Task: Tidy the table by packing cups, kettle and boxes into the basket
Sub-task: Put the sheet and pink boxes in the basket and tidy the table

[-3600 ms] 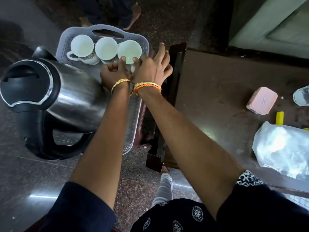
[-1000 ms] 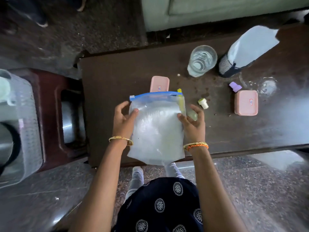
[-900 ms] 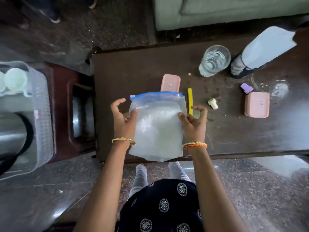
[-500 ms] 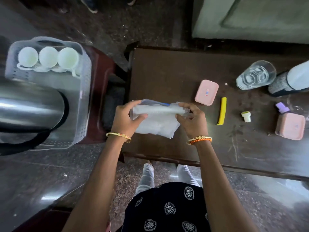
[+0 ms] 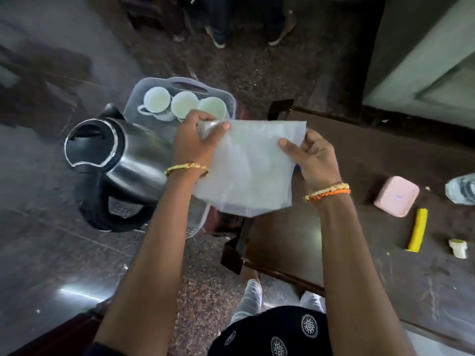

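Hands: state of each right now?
Left hand: closed, pinching the plastic bag at its left edge.
Right hand: closed, gripping the same bag's right edge.

Both hands hold a plastic bag (image 5: 250, 168) beside the basket (image 5: 228, 97)

Left hand (image 5: 194, 142) and right hand (image 5: 317, 158) pinch its edges; kettle (image 5: 123, 160) and three cups (image 5: 183, 104) sit in the basket.

The plastic bag (image 5: 253, 168) hides the basket's (image 5: 144, 91) right side and part of the third cup (image 5: 214, 106). At the right edge, a clear glass (image 5: 462, 188) is cut off. The bag's contents are too blurred to tell.
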Demonstrator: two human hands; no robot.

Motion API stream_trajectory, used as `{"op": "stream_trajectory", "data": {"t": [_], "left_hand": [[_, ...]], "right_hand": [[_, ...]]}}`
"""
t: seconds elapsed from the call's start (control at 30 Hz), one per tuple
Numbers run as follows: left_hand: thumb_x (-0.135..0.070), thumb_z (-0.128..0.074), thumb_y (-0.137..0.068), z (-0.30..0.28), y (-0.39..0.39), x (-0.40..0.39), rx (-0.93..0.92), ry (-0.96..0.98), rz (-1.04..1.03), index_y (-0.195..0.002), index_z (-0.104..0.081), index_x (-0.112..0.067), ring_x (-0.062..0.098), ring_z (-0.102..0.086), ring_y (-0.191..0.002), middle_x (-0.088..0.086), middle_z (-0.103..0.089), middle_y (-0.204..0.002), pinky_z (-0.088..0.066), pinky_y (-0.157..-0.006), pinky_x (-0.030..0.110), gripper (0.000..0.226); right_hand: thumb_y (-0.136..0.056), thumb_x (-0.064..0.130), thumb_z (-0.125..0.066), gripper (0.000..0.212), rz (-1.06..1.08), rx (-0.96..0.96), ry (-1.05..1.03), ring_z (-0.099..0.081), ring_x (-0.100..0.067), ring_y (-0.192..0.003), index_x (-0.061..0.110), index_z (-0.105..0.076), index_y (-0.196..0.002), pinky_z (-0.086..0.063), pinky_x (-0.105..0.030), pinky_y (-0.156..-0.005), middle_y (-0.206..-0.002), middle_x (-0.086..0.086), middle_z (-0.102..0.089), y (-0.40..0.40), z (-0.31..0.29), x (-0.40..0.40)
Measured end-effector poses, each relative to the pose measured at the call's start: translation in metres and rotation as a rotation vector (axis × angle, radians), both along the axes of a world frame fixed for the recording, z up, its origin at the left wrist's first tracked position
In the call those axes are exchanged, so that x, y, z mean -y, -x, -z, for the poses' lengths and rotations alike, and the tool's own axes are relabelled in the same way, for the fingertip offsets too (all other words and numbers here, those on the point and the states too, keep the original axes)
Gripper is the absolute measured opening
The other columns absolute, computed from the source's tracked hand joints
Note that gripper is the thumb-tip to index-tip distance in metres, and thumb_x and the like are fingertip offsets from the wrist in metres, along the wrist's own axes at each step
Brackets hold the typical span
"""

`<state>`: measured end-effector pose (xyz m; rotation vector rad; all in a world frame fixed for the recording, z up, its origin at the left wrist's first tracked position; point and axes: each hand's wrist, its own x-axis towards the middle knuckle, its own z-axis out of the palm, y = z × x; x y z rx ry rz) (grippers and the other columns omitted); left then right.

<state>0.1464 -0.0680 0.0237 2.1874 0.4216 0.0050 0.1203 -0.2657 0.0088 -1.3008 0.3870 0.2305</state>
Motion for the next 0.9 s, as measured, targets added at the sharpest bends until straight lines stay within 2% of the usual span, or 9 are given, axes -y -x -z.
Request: {"op": "stream_trajectory", "data": {"t": [0.17, 0.27, 0.37, 0.47, 0.6, 0.67, 0.73, 0.8, 0.9], "left_hand": [[-0.033, -0.071, -0.076, -0.012, -0.042, -0.021, 0.117, -0.049, -0.117, -0.116, -0.050, -0.010, 0.018, -0.055, -0.096, 0.000, -0.058, -0.105, -0.042, -0.082, 0.023, 0.051], [-0.027, -0.062, -0.084, -0.014, -0.066, -0.028, 0.125, -0.184, -0.180, -0.127, -0.039, -0.009, 0.029, -0.055, -0.113, 0.010, -0.056, -0.124, -0.045, -0.093, 0.038, 0.052], [-0.022, -0.057, -0.084, -0.013, -0.085, -0.033, 0.040, -0.391, -0.318, -0.141, -0.024, -0.012, 0.029, -0.043, -0.129, 0.010, -0.042, -0.141, -0.038, -0.102, 0.047, 0.067], [-0.019, -0.056, -0.081, -0.005, -0.094, -0.038, -0.111, -0.412, -0.334, -0.146, -0.011, -0.011, 0.028, -0.026, -0.140, 0.012, -0.025, -0.152, -0.028, -0.110, 0.051, 0.080], [-0.018, -0.049, -0.085, 0.010, -0.091, -0.045, -0.178, -0.419, -0.306, -0.147, -0.010, -0.013, 0.029, -0.009, -0.145, 0.014, -0.011, -0.156, -0.018, -0.114, 0.052, 0.074], [-0.019, -0.047, -0.086, 0.016, -0.086, -0.047, -0.140, -0.446, -0.286, -0.147, -0.013, -0.012, 0.030, -0.006, -0.146, 0.015, -0.008, -0.157, -0.016, -0.114, 0.051, 0.070], [-0.020, -0.045, -0.087, 0.021, -0.082, -0.051, -0.131, -0.455, -0.280, -0.147, -0.013, -0.012, 0.031, -0.003, -0.146, 0.017, -0.005, -0.157, -0.014, -0.115, 0.049, 0.068], [-0.022, -0.045, -0.088, 0.024, -0.083, -0.054, -0.189, -0.429, -0.278, -0.147, -0.011, -0.012, 0.032, 0.000, -0.146, 0.018, -0.002, -0.157, -0.010, -0.116, 0.048, 0.069], [-0.032, -0.049, -0.089, 0.026, -0.090, -0.058, -0.359, -0.334, -0.282, -0.148, -0.005, -0.014, 0.036, 0.006, -0.145, 0.021, 0.006, -0.156, -0.003, -0.117, 0.048, 0.076]], "right_hand": [[-0.083, 0.002, -0.065, 0.010, 0.151, 0.088, 0.287, -0.063, -0.019, -0.076, 0.009, -0.061, -0.089, -0.057, -0.041, -0.074, -0.084, -0.011, -0.068, -0.056, 0.002, -0.049], [-0.084, 0.005, -0.063, 0.008, 0.225, 0.179, 0.363, -0.059, -0.011, -0.068, 0.011, -0.059, -0.084, -0.054, -0.030, -0.066, -0.077, -0.002, -0.064, -0.087, 0.006, -0.085], [-0.086, 0.007, -0.062, 0.007, 0.230, 0.199, 0.373, -0.061, -0.012, -0.072, 0.013, -0.059, -0.088, -0.053, -0.028, -0.069, -0.080, 0.000, -0.064, -0.109, 0.012, -0.122], [-0.086, 0.006, -0.061, 0.017, 0.193, 0.157, 0.347, -0.059, -0.012, -0.070, 0.020, -0.054, -0.078, -0.052, -0.030, -0.070, -0.075, 0.005, -0.061, -0.121, 0.017, -0.152], [-0.085, 0.001, -0.061, 0.031, 0.156, 0.091, 0.278, -0.048, 0.008, -0.049, 0.019, -0.047, -0.065, -0.041, -0.008, -0.053, -0.061, 0.011, -0.050, -0.125, 0.024, -0.177], [-0.085, -0.001, -0.061, 0.023, 0.197, 0.039, 0.232, -0.043, 0.004, -0.044, 0.008, -0.051, -0.067, -0.035, -0.006, -0.045, -0.060, 0.004, -0.049, -0.126, 0.025, -0.182], [-0.086, 0.003, -0.062, 0.007, 0.200, -0.024, 0.190, -0.053, -0.009, -0.057, -0.003, -0.060, -0.087, -0.045, -0.014, -0.053, -0.074, -0.009, -0.061, -0.127, 0.023, -0.189], [-0.087, 0.007, -0.061, 0.017, 0.127, -0.079, 0.217, -0.065, -0.027, -0.080, -0.001, -0.061, -0.102, -0.053, -0.028, -0.071, -0.093, -0.016, -0.069, -0.130, 0.024, -0.196], [-0.089, 0.016, -0.060, 0.028, 0.001, -0.080, 0.450, -0.063, -0.032, -0.100, 0.006, -0.057, -0.115, -0.049, -0.032, -0.081, -0.110, -0.014, -0.068, -0.134, 0.024, -0.201]]}}
